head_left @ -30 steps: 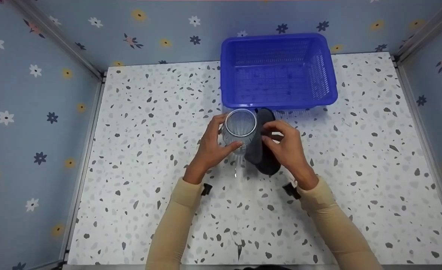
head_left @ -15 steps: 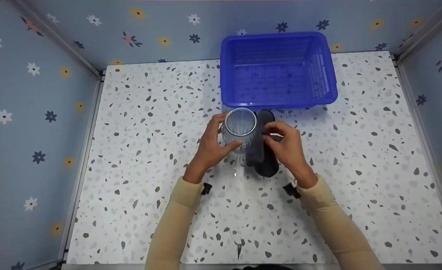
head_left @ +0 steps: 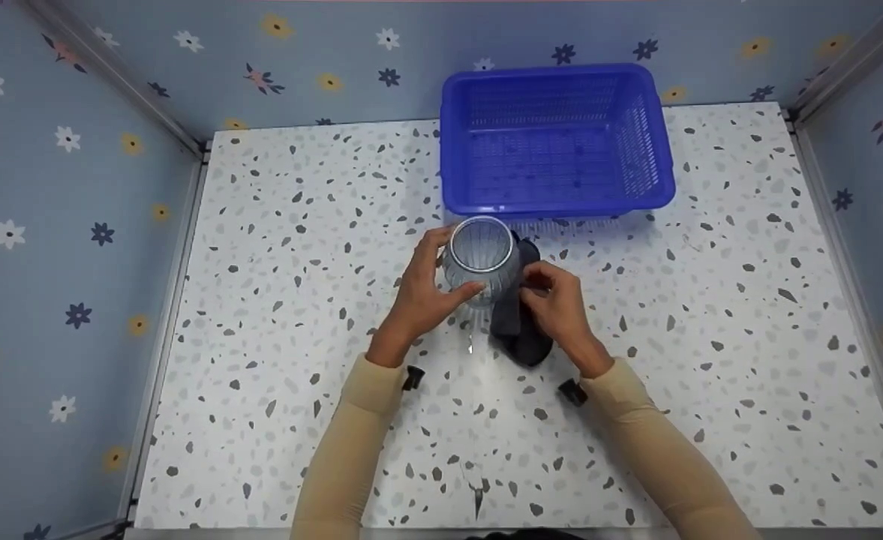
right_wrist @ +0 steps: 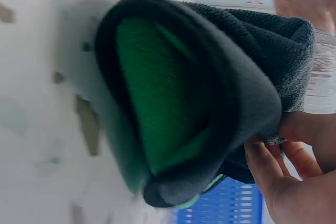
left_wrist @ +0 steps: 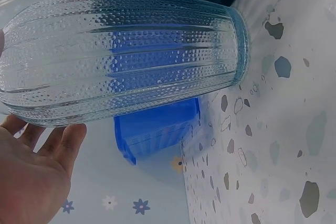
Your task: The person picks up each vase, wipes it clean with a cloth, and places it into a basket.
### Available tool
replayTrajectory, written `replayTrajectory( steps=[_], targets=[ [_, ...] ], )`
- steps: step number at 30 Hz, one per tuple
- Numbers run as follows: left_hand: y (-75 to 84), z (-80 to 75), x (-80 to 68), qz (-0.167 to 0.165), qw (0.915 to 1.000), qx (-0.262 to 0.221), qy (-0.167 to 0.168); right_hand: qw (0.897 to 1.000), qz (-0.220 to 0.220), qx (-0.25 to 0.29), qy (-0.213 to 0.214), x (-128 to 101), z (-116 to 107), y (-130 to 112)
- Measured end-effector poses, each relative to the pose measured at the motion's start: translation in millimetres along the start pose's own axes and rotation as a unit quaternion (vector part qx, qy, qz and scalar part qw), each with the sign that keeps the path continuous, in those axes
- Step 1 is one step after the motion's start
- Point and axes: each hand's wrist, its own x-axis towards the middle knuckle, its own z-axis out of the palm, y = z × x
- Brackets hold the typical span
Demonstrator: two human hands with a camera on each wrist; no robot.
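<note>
My left hand (head_left: 420, 300) grips the ribbed glass vase (head_left: 480, 259); right hand (head_left: 557, 311) pinches folded dark cloth (head_left: 520, 330) against it. Wiping step, I reckon; next needs steady rubbing.

Left hand (head_left: 418, 296) gripped upright ribbed glass (head_left: 481, 259) at bench (head_left: 291, 247) centre; right hand (head_left: 554, 311) pressed dark cloth (head_left: 520, 330) against glass side. Blue basket (head_left: 557, 202) near far edge.
</note>
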Motion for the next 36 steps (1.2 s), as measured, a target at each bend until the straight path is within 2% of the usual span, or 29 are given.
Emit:
replayTrajectory(
  steps=[5, 10, 25, 30, 36],
  targets=[
    [0.5, -0.2, -0.7, -0.003, 1.0000, -0.002, 0.000, 0.999, 0.017, -0.028, -0.007, 2, 4, 8],
    [0.1, -0.5, -0.9, -0.005, 1.0000, -0.001, -0.001, 0.999, 0.010, -0.034, -0.009, 2, 4, 7],
    [1.0, -0.7, -1.0, 0.003, 1.0000, 0.003, 0.000, 0.999, -0.004, 0.033, 0.013, 2, -13, -32],
    [1.1, -1.0, -1.2, 0.000, 1.0000, 0.008, -0.001, 0.999, -0.032, 0.033, 0.021, 3, -18, -50],
    [0.7, 0.4, -1.6, -0.002, 1.0000, 0.000, 0.005, 0.996, -0.087, -0.013, 0.026, 4, -21, -74]
  ],
)
